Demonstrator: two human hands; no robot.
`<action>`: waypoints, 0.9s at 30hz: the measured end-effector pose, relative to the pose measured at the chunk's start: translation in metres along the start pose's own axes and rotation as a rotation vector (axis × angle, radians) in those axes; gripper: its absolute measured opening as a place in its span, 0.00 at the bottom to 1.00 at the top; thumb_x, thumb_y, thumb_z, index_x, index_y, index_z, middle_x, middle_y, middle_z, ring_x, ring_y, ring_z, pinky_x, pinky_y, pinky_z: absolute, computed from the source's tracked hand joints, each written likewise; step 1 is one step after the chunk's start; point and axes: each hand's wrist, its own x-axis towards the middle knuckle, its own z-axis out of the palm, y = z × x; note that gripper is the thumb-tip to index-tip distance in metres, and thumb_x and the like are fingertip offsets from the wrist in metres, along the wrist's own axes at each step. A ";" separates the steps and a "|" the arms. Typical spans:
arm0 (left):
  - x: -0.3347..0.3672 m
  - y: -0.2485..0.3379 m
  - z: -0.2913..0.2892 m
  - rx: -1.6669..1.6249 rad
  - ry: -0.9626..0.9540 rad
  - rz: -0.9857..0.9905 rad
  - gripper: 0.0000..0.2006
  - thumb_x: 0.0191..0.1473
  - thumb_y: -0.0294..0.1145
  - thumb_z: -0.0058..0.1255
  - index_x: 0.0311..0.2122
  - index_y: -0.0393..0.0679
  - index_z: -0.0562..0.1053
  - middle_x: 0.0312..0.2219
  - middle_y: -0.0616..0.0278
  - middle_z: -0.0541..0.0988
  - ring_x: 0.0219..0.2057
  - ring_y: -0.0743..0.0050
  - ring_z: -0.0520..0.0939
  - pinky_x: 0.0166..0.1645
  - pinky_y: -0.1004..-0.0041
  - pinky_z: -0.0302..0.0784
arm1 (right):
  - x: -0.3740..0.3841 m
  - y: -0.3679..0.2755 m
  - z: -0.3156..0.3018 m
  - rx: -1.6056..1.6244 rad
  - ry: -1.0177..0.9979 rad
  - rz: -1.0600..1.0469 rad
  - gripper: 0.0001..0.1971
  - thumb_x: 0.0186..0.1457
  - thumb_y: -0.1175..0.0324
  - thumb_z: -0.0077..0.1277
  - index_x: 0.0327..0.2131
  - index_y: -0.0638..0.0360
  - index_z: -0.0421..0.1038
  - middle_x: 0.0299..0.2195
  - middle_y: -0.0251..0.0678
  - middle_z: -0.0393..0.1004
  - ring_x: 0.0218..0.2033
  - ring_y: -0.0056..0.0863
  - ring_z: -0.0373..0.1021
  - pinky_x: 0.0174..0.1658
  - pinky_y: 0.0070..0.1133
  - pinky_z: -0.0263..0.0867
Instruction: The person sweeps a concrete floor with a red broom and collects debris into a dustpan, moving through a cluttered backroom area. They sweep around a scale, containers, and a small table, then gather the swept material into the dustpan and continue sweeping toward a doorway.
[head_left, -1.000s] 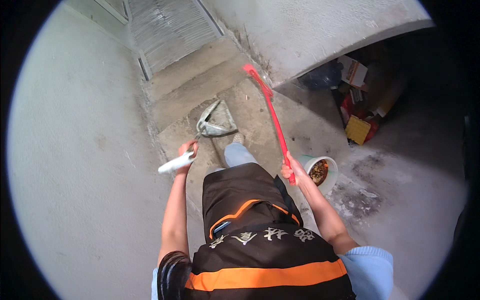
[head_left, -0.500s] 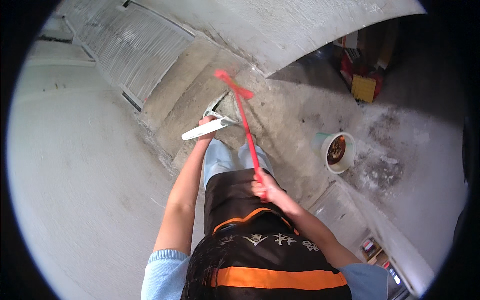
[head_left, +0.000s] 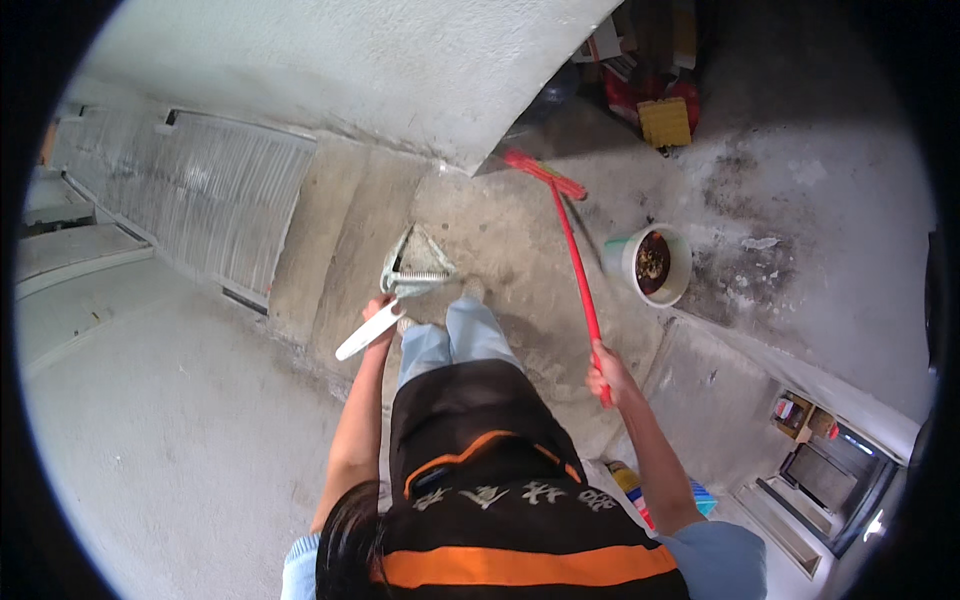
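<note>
My left hand (head_left: 378, 312) is closed round the long white handle of a dustpan (head_left: 420, 277). The pan is pale green-white with a toothed edge, and it is low over or on the floor in front of my feet; I cannot tell whether it touches. In my right hand (head_left: 610, 372) is the upper end of a red broom (head_left: 577, 265), its stick slanting forward. The red broom head (head_left: 545, 175) is near the corner of the wall, to the right of the dustpan and apart from it.
Right of the broom stands a pale bucket (head_left: 682, 270) with dark waste inside. A white wall (head_left: 330, 70) ends in a corner ahead. Beyond it lie a yellow box (head_left: 665, 122) and other clutter in shadow. A ribbed, light-coloured panel (head_left: 220, 190) lies at the left, beside a concrete step.
My right hand and the broom have swung right, taking the broom head away from the dustpan toward the wall corner. The view has turned right. My left hand still grips the dustpan.
</note>
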 end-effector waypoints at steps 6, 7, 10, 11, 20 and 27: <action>0.002 0.012 -0.007 -0.012 -0.110 -0.096 0.10 0.43 0.37 0.46 0.26 0.42 0.73 0.20 0.51 0.74 0.24 0.56 0.76 0.29 0.68 0.70 | 0.163 -0.038 0.028 -0.026 0.228 -0.141 0.17 0.53 0.52 0.34 0.24 0.56 0.56 0.06 0.28 0.51 0.03 0.20 0.48 0.06 0.20 0.45; 0.000 0.014 -0.005 -0.058 -0.067 -0.075 0.10 0.42 0.36 0.46 0.26 0.42 0.73 0.20 0.52 0.74 0.24 0.56 0.76 0.29 0.68 0.70 | 0.171 -0.031 0.026 -0.125 0.325 -0.170 0.17 0.52 0.52 0.35 0.24 0.57 0.57 0.06 0.29 0.52 0.03 0.21 0.50 0.06 0.20 0.45; -0.001 0.008 -0.006 -0.065 -0.105 -0.107 0.09 0.42 0.35 0.46 0.26 0.42 0.73 0.19 0.52 0.74 0.23 0.57 0.76 0.29 0.68 0.70 | 0.148 -0.001 -0.008 -0.429 0.545 -0.326 0.17 0.50 0.53 0.38 0.27 0.59 0.61 0.08 0.32 0.57 0.04 0.25 0.54 0.07 0.21 0.48; 0.000 0.004 -0.006 -0.042 -0.097 -0.081 0.09 0.42 0.34 0.46 0.27 0.42 0.73 0.18 0.52 0.74 0.23 0.58 0.76 0.29 0.68 0.70 | 0.129 0.006 -0.026 -0.570 0.642 -0.453 0.16 0.50 0.54 0.39 0.27 0.59 0.63 0.08 0.32 0.58 0.04 0.25 0.54 0.07 0.22 0.49; 0.005 -0.050 0.019 -0.136 -0.035 0.029 0.07 0.42 0.33 0.46 0.27 0.44 0.74 0.18 0.53 0.74 0.22 0.61 0.76 0.28 0.69 0.70 | 0.124 -0.016 -0.018 -0.061 0.286 -0.182 0.18 0.52 0.51 0.37 0.18 0.52 0.52 0.05 0.21 0.46 0.02 0.15 0.45 0.05 0.15 0.42; 0.011 -0.041 0.015 -0.185 -0.123 0.011 0.08 0.43 0.34 0.46 0.28 0.44 0.73 0.20 0.53 0.74 0.23 0.60 0.76 0.29 0.68 0.70 | 0.163 -0.002 0.012 -0.719 0.661 -0.484 0.13 0.49 0.59 0.37 0.28 0.59 0.67 0.23 0.47 0.69 0.28 0.44 0.67 0.29 0.34 0.62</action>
